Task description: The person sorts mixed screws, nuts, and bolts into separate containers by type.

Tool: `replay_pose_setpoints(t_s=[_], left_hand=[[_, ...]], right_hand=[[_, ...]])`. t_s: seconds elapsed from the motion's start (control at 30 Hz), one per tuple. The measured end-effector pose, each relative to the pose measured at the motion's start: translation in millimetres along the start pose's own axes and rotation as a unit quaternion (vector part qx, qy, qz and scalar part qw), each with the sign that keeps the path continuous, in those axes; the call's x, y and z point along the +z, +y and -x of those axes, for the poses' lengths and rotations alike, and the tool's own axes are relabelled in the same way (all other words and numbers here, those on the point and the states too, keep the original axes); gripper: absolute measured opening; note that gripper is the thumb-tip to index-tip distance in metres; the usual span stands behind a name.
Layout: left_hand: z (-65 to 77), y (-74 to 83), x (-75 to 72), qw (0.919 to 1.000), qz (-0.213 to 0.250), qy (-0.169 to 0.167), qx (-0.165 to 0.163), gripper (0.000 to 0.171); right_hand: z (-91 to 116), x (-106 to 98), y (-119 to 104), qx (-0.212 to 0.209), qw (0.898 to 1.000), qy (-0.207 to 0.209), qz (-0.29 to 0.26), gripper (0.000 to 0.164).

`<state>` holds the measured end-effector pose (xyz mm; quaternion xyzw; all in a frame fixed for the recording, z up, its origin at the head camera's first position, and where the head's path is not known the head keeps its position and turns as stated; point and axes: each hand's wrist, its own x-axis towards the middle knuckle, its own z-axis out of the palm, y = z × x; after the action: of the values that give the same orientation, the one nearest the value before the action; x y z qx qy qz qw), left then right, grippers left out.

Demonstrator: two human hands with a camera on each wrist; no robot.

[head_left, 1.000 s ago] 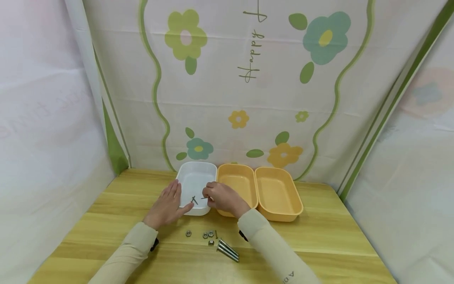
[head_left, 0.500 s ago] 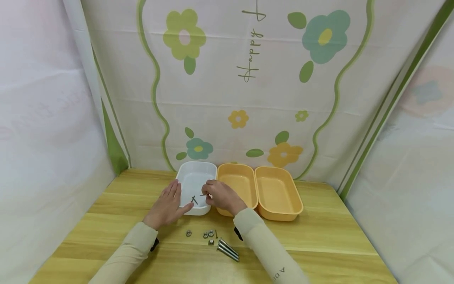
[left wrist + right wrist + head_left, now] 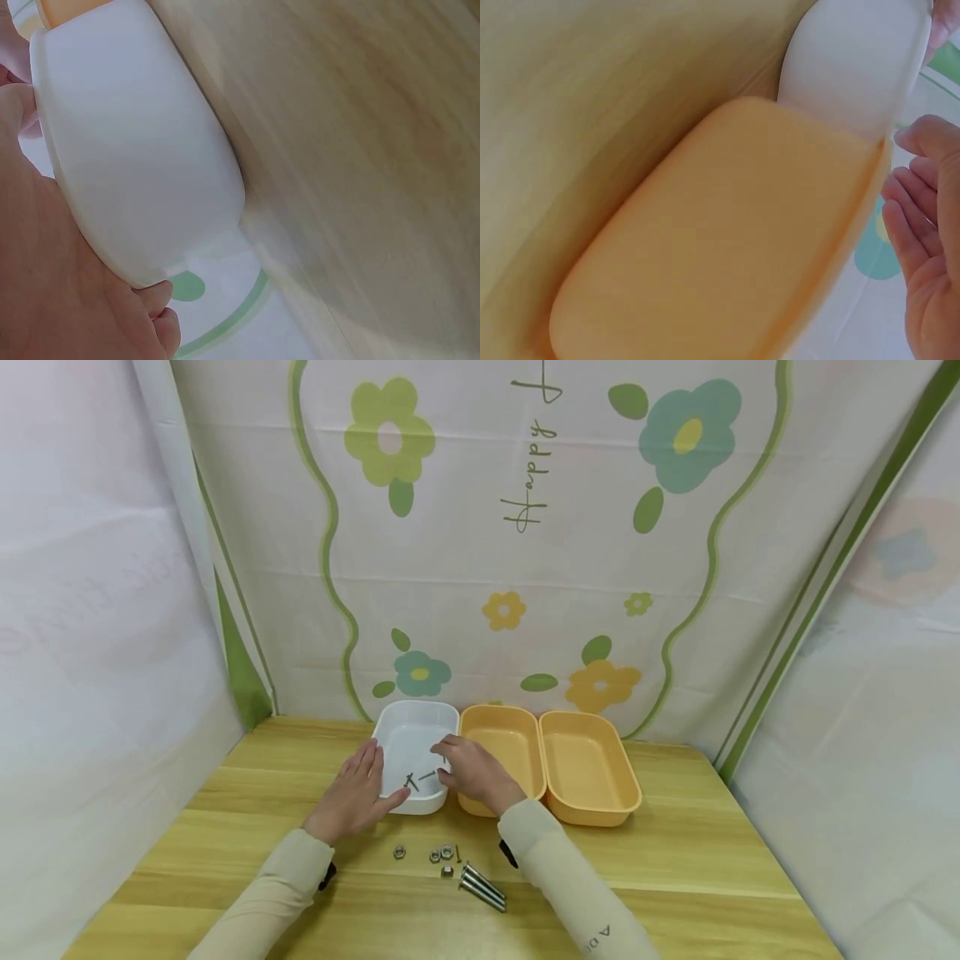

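Note:
In the head view my left hand (image 3: pixel 348 793) rests against the left side of a white tray (image 3: pixel 412 727), its fingers straight along the rim and its thumb across the near corner. The left wrist view shows that hand (image 3: pixel 60 262) close against the tray wall. Over the tray's right rim hovers my right hand (image 3: pixel 476 772); in the right wrist view its thumb (image 3: pixel 934 139) stands apart from the fingers. A small screw (image 3: pixel 427 775) lies in the tray just left of that hand, beside other small crossed screws (image 3: pixel 411 782).
Two orange trays (image 3: pixel 501 714) (image 3: pixel 592 814) stand right of the white one. On the wooden table (image 3: pixel 675 877) in front lie several hex nuts (image 3: pixel 399 852), one small screw (image 3: pixel 458 853) and several long bolts (image 3: pixel 482 887). A flowered cloth (image 3: pixel 450 552) hangs behind.
My right hand has let go of the small screw, which now lies in the white tray. Its fingers have spread and shifted slightly away. My left hand has not moved.

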<state>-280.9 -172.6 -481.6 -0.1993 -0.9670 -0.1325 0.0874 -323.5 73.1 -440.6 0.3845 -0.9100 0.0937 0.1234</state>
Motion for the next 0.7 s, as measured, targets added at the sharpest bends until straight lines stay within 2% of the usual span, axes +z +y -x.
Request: replay_pose_setpoints(t_s=[0.17,0.43,0.7], left_hand=[[0.3,-0.4,0.0,1.0,-0.002,-0.004,-0.004,0.099],[-0.7,-0.2,-0.8,0.9999,0.0,-0.01,-0.005,0.1],[-0.1,1.7,-2.6,0.9999,0.0,-0.012,-0.006,0.099]], right_hand=[[7,-11,3,-0.02,1.0,-0.011,-0.019,0.035],[24,-32,1,-0.097,0.995,-0.007,-0.014,0.03],[50,-41,-7,-0.144,0.988,-0.051,-0.014,0.029]])
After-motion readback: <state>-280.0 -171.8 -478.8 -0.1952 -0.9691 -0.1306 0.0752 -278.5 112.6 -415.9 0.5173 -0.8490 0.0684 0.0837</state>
